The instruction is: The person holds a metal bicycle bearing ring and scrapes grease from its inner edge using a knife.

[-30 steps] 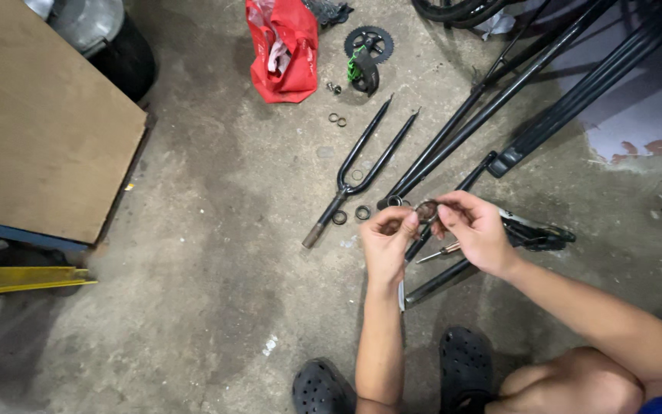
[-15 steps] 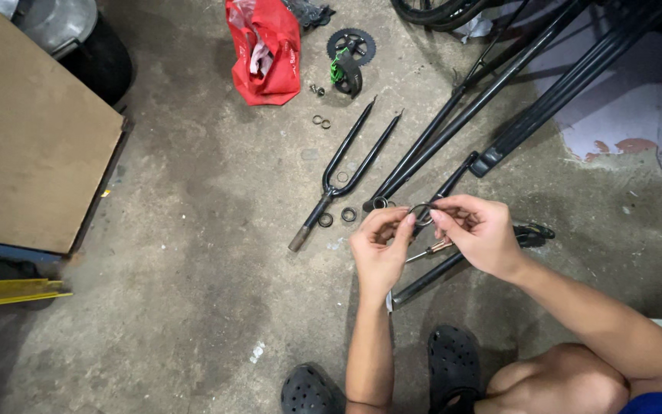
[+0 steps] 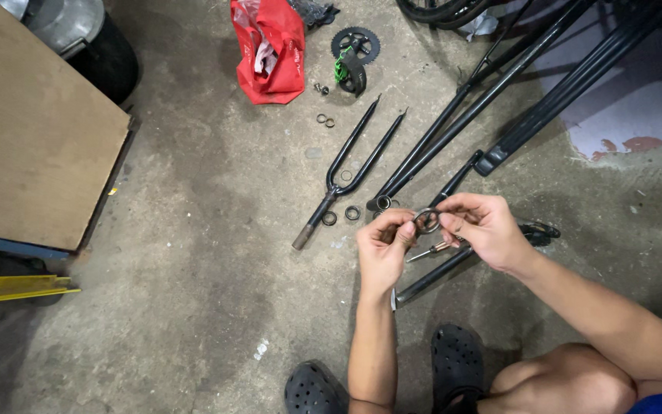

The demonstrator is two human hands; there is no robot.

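Metal ring [image 3: 426, 221], half a second ago hidden in the fingers, is now pinched in plain view between left hand [image 3: 383, 245] and right hand [image 3: 484, 226]. It is held above the fork [image 3: 350, 172] on the floor [image 3: 208, 230], showing the part is turned for inspection.

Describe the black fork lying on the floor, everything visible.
The bicycle fork is black and looks like metal: two slim blades joining at a crown, then a short steerer tube with a worn greyish end. It lies flat on the concrete floor, blades pointing toward the chainring. Small rings lie beside the crown. No hand touches it.

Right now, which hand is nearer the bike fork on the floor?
Left. The left hand is just right of the bike fork stem; the right hand is farther right, both pinching a metal ring.
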